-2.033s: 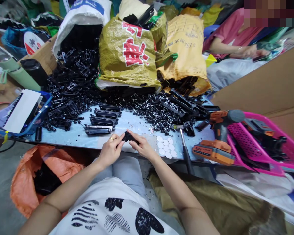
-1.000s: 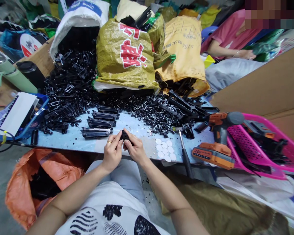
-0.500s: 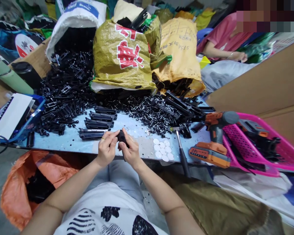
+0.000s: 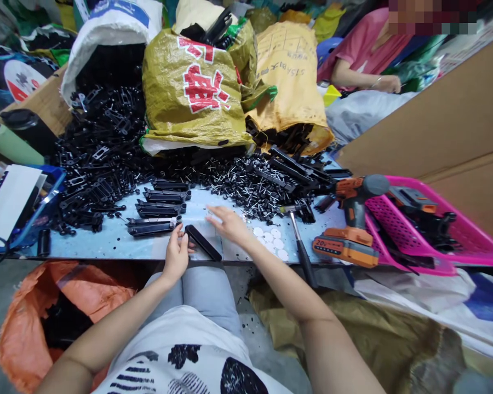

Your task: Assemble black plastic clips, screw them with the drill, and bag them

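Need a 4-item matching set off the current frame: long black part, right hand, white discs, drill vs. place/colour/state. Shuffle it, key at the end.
Column 1
1. Long black part
2. Right hand
3. White discs
4. Drill

Column 2
A. Clustered flat near the hammer
B. Orange and dark grey, next to the pink basket
C. One end at the left hand
D. Open, nothing visible in its grasp

Pairs: 1-C, 2-D, 3-A, 4-B
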Available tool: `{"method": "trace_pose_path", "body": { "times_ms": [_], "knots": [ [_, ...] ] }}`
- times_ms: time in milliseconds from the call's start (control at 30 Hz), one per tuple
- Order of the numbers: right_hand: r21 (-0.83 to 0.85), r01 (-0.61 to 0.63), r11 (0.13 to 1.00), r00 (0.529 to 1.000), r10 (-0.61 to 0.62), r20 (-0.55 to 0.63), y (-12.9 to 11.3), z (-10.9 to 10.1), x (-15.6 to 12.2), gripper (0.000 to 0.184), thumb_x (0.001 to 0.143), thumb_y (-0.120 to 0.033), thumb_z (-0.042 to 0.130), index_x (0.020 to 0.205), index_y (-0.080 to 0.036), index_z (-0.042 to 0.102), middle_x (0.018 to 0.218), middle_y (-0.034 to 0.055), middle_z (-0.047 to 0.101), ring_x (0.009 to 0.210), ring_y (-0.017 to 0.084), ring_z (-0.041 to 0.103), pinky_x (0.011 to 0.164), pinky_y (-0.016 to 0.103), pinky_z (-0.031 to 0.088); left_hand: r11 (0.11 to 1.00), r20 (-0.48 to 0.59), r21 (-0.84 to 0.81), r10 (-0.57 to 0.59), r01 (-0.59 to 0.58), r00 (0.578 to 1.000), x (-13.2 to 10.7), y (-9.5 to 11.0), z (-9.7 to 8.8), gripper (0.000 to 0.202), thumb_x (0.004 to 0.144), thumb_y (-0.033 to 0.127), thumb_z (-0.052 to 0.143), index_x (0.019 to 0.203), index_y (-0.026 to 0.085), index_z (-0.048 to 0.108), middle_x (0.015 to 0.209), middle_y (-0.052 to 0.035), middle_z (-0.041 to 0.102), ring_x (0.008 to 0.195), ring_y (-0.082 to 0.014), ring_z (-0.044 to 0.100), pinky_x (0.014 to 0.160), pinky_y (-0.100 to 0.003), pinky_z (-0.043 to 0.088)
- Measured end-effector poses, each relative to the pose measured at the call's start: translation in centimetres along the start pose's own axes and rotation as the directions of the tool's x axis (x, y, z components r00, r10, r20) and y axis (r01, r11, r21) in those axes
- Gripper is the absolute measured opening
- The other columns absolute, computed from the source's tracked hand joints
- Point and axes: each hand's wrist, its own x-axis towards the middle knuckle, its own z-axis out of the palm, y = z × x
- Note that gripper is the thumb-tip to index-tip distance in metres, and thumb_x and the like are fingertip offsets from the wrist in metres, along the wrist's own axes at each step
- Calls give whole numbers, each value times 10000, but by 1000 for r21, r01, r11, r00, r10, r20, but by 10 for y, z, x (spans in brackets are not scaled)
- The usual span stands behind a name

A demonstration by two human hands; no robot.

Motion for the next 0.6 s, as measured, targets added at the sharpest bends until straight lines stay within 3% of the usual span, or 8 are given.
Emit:
{"method": "trace_pose_path", "body": {
  "times_ms": [100, 200, 267, 300, 400, 467, 533, 600],
  "knots": [
    [-300, -266, 916, 947, 190, -260, 65, -38, 24, 470, 933, -354, 399, 1343, -131, 457, 1227, 175, 547, 1092, 272, 487, 883, 406, 417, 893, 149, 361, 231, -270, 962, -2, 1, -6, 494, 858, 211, 490, 1343, 169, 409, 1311, -180, 449, 1220, -305, 450, 957, -482, 430],
    [-510, -467, 722, 879, 316, -357, 112, -73, 41, 492, 905, -202, 380, 1372, -49, 363, 1190, 210, 542, 1081, 282, 459, 945, 480, 314, 634, 559, 448, 352, -630, 751, 10, 12, -10, 500, 825, 108, 467, 1310, 231, 464, 1332, -129, 473, 1280, -306, 381, 1056, -555, 270],
    [-604, -445, 661, 895, 325, -304, 120, -88, 42, 435, 898, -127, 308, 1310, -44, 421, 1092, 186, 579, 1039, 260, 464, 970, 475, 262, 515, 747, 407, 288, -754, 600, 21, 19, -8, 492, 838, 59, 407, 1287, 244, 488, 1164, -102, 590, 1131, -253, 510, 1029, -520, 298],
    [-636, -404, 658, 915, 297, -275, 117, -92, 39, 403, 902, -124, 284, 1255, -57, 466, 1062, 175, 584, 1023, 255, 462, 967, 456, 258, 481, 782, 420, 238, -770, 575, 27, 20, -7, 483, 848, 46, 377, 1280, 226, 494, 1078, -101, 619, 1040, -236, 552, 984, -489, 339],
    [-658, -274, 701, 961, 220, -167, 86, -93, 18, 292, 925, -198, 304, 1097, -104, 521, 1028, 165, 575, 945, 248, 488, 848, 375, 332, 425, 739, 567, 116, -706, 664, 40, 22, -4, 418, 878, 68, 353, 1261, 149, 501, 964, -123, 625, 910, -239, 569, 815, -405, 399],
    [-608, -178, 773, 969, 247, 31, 60, -84, -4, 238, 939, -261, 341, 1053, -124, 499, 914, 129, 591, 775, 208, 517, 696, 312, 354, 423, 708, 609, 90, -671, 700, 45, 22, -3, 366, 904, 158, 407, 1260, 140, 489, 983, -130, 613, 928, -251, 556, 776, -376, 390],
    [-490, -48, 870, 943, 201, 266, 38, -71, -27, 262, 954, -359, 361, 1049, -144, 476, 842, 82, 589, 667, 172, 507, 604, 269, 327, 436, 747, 559, 104, -705, 657, 48, 22, 0, 370, 913, 258, 456, 1270, 160, 470, 1008, -119, 604, 947, -249, 546, 773, -355, 385],
    [-356, 142, 924, 910, 20, 415, 24, -56, -49, 316, 955, -439, 358, 1027, -158, 482, 870, 72, 579, 701, 170, 520, 607, 261, 328, 448, 792, 492, 126, -747, 597, 51, 23, 5, 347, 920, 296, 456, 1246, 178, 483, 1006, -102, 601, 949, -241, 542, 779, -346, 388]
  ]
}}
